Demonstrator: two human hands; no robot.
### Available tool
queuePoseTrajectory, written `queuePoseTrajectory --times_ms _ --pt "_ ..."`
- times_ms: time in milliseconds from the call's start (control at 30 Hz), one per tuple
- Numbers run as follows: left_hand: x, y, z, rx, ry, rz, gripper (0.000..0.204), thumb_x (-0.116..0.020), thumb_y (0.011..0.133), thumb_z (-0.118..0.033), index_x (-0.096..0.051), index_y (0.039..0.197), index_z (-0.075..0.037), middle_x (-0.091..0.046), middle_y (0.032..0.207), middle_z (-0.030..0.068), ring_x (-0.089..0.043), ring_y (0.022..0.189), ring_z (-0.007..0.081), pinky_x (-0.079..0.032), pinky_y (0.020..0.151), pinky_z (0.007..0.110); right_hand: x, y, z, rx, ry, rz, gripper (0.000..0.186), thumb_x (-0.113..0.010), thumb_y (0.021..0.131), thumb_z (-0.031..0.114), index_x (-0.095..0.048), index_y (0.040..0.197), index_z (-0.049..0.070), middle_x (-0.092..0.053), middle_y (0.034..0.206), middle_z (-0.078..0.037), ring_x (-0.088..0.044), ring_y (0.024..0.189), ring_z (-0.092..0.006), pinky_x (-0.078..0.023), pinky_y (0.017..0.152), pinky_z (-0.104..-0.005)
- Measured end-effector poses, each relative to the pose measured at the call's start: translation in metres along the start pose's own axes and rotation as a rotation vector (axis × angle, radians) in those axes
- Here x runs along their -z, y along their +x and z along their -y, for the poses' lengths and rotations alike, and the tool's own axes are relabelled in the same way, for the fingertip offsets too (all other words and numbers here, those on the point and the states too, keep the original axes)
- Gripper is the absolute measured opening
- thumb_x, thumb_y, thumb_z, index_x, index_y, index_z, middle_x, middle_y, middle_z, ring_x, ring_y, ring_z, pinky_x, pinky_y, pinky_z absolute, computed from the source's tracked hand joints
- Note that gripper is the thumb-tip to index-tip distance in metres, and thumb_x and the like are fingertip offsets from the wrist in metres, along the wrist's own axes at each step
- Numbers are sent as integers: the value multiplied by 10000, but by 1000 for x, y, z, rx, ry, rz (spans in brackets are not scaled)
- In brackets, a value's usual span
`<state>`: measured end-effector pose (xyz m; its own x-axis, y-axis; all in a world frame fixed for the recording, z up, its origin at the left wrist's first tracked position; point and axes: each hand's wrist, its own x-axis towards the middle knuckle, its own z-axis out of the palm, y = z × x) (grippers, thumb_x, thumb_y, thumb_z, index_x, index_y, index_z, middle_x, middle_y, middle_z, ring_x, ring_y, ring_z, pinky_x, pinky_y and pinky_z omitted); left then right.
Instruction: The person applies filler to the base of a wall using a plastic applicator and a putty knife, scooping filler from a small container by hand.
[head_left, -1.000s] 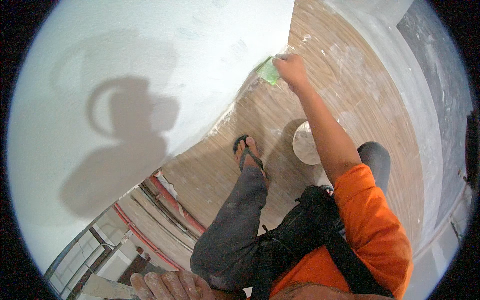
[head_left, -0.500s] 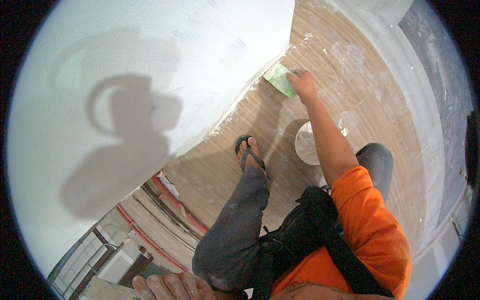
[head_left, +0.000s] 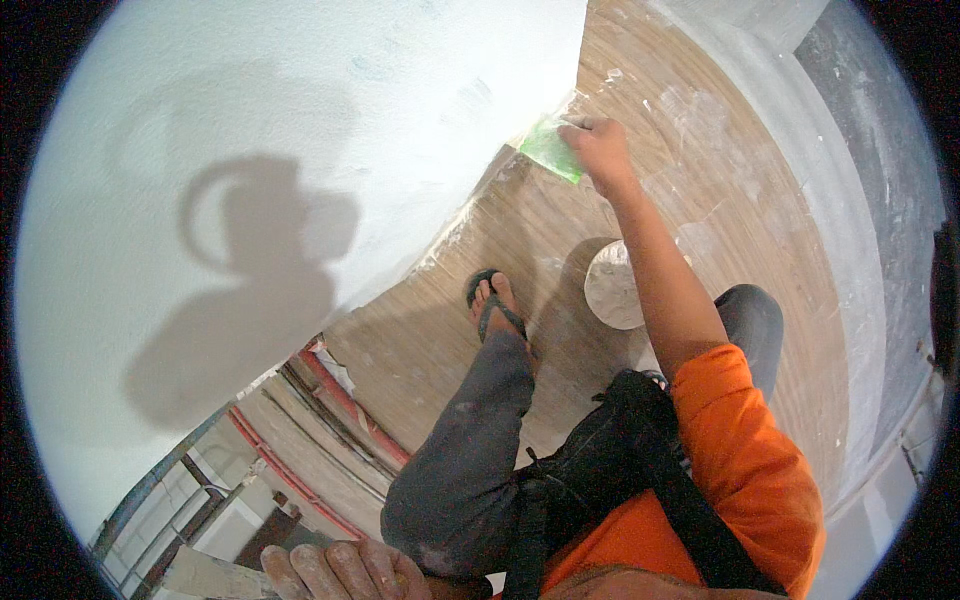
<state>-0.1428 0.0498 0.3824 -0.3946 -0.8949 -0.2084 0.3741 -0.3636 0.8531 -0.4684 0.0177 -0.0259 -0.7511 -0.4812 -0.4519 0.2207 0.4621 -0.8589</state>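
My right hand (head_left: 602, 155) is closed on a flat, translucent green scraper (head_left: 548, 152). The scraper's edge meets the foot of the white wall (head_left: 440, 120), where wall and wood-look floor (head_left: 700, 190) join. Whitish filler (head_left: 455, 225) lies in a ragged line along that joint. At the lower edge, my left hand (head_left: 345, 572), its knuckles dusted white, is wrapped round a putty knife with a broad, smeared blade (head_left: 210, 576); the fingers hide its handle. Beneath my right forearm stands a round tub (head_left: 613, 287) of pale paste, partly covered by the arm.
My sandalled left foot (head_left: 495, 305) is near the wall. At the lower left, red pipes (head_left: 350, 400) and dark cables run beyond the floor's edge, beside a metal railing (head_left: 170, 520). White smears mark the floor, and a pale band (head_left: 800, 170) curves along the right.
The green scraper has shifted slightly leftward along the wall's foot, tilting a little, and the joint just nearer than it looks less white. My left hand keeps its place with the putty knife.
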Motion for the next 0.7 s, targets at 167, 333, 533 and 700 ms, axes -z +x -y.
queuePoseTrajectory --times_ms 167,333,533,700 --pt "13 -12 -13 52 27 36 236 -548 992 -383 -621 909 -174 -633 791 -12 -591 672 161 -491 614 326 45 -11 -50 -43 251 -8 372 -715 864 228 -709 1037 -101 -735 887 -177 -690 780 -232 -526 762 -392" --pt "11 -10 -3 -20 -28 95 252 -534 1000 -393 -621 922 -170 -635 806 -4 -590 684 149 -489 607 314 20 -31 -113 102 -95 -79 379 -697 898 241 -680 1129 -59 -717 1008 -259 -703 949 -352 -529 839 -430" --pt "12 -26 -5 -57 0 -27 244 -562 993 -384 -630 895 -171 -631 791 -3 -575 656 135 -486 594 295 -59 -93 -94 239 -177 -34 274 -642 884 196 -658 1017 -44 -668 917 -310 -652 918 -493 -513 821 -519" --pt "23 -35 1 -120 20 -146 256 -561 995 -390 -636 886 -171 -630 765 -1 -573 627 123 -481 539 284 -81 -73 -79 210 -240 -27 279 -617 812 176 -661 919 -79 -651 863 -332 -652 876 -498 -508 780 -535"
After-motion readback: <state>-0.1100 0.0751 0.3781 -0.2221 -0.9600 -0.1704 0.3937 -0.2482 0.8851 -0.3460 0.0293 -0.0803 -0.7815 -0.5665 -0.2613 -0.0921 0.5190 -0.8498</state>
